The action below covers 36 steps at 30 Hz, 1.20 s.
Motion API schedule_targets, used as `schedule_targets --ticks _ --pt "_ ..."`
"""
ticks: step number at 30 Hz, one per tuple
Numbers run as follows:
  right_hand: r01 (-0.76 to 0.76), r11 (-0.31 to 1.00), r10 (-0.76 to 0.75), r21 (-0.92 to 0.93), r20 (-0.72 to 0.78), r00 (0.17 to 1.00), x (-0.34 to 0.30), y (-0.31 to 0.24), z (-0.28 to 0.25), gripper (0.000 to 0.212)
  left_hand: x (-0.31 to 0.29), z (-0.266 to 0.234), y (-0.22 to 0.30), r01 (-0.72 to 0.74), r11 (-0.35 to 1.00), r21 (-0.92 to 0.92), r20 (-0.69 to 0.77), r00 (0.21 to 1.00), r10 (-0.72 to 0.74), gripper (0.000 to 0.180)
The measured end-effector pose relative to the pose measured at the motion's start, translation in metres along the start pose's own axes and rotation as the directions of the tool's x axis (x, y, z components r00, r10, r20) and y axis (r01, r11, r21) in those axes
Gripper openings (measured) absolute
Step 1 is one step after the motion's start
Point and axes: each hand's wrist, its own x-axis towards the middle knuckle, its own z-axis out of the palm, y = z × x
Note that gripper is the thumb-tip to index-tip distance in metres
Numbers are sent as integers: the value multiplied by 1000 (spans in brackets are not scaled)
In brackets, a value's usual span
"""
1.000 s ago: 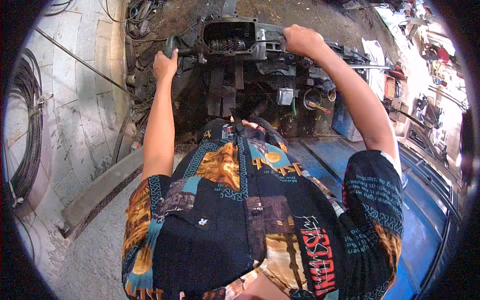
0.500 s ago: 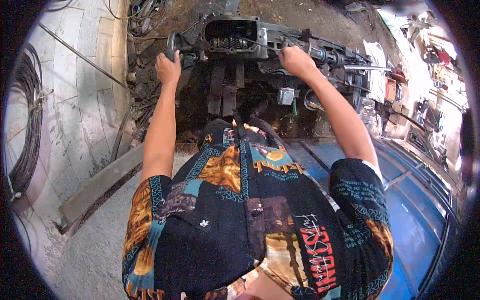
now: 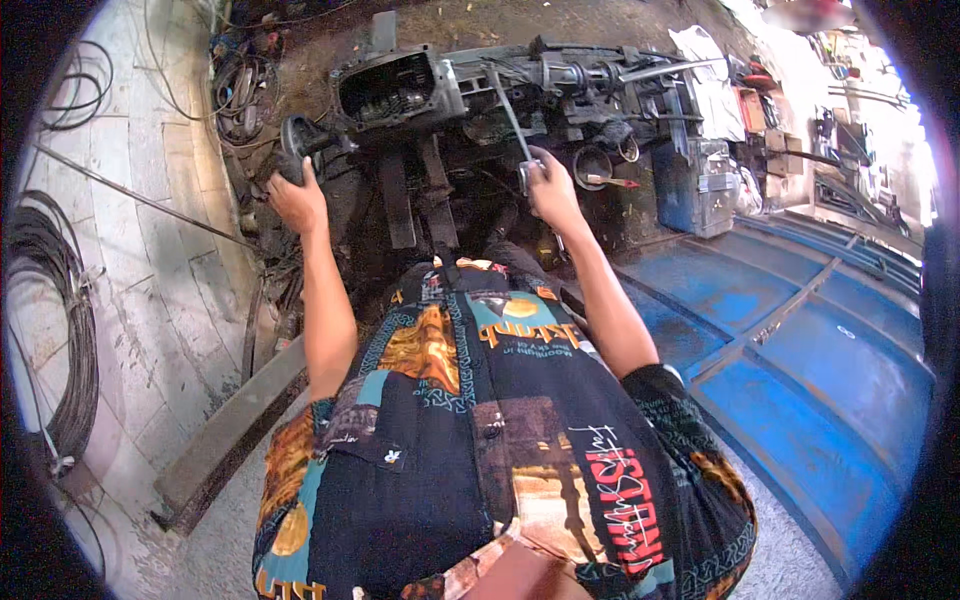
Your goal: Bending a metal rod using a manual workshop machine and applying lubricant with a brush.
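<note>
Left hand (image 3: 298, 205) grips near rim of flange (image 3: 293, 137), likely steadying housing (image 3: 446, 90). Housing lies just beyond hands, open side up, exposing gears (image 3: 393, 107); 2 beams (image 3: 397, 205) beneath presumably prop it. Right hand (image 3: 551, 192) wrapped round near end of rod (image 3: 511, 118), likely for control.

The right hand (image 3: 550, 188) has pulled back from beside the metal casing (image 3: 447, 90) and is now closer to the person's body. The long metal bar (image 3: 510, 115) it holds has swung around: it lay sideways with its end in the casing's opening, but now it is out and points away from the person. The head has turned too, so more of the blue panel (image 3: 830, 320) shows. The brush (image 3: 612, 181), hidden half a second ago, can be seen again.
</note>
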Motion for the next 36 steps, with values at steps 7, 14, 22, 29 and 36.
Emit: schedule_targets --ticks 7,14,22,29,36 --pt "-275 960 273 51 46 961 4 20 -24 38 -94 13 54 -185 957 -224 264 934 242 59" --pt "-211 973 211 -94 -12 977 27 13 -25 36 -117 9 84 -184 947 -263 357 893 273 57" --pt "-196 899 295 -393 210 932 77 -60 -55 26 -136 12 112 -189 962 -198 389 886 254 55" --pt "-77 899 164 -432 169 972 80 -46 -51 27 -162 18 129 -147 974 -173 408 889 206 54" --pt "-410 887 280 214 457 844 105 12 -31 40 -180 16 125 -63 991 -115 456 883 109 59"
